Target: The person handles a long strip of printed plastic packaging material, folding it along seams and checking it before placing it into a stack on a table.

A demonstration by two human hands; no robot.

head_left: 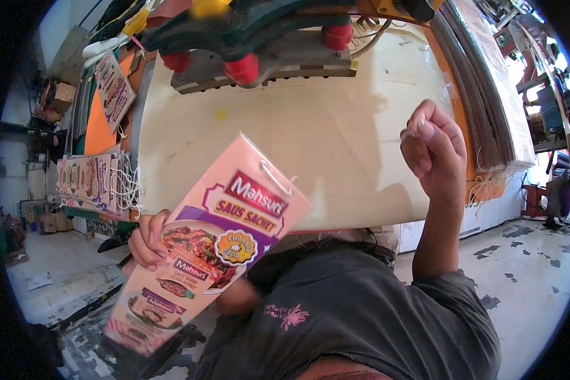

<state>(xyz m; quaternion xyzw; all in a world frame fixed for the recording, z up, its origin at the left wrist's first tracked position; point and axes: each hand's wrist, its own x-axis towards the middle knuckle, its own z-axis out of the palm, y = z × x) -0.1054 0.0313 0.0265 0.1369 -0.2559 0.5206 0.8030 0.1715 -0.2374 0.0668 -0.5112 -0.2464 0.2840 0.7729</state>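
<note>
My left hand [149, 240] grips a long printed cardboard sign [199, 253] by its left edge. The sign is pink and purple with food pictures, and it tilts with its upper end to the right. A short white cord [276, 177] is threaded through its upper end. Over the right side of the table, my right hand [434, 145] is raised with its fingers curled together. Anything inside those fingers is hidden or too small to make out.
A cream-topped table [285, 126] lies before me. At its far side stands a dark green machine frame [247, 38] with red knobs. Corded signs [85, 180] are stacked at the left, another sign [114, 92] lies farther back, and a tall stack of boards [487, 82] lines the right.
</note>
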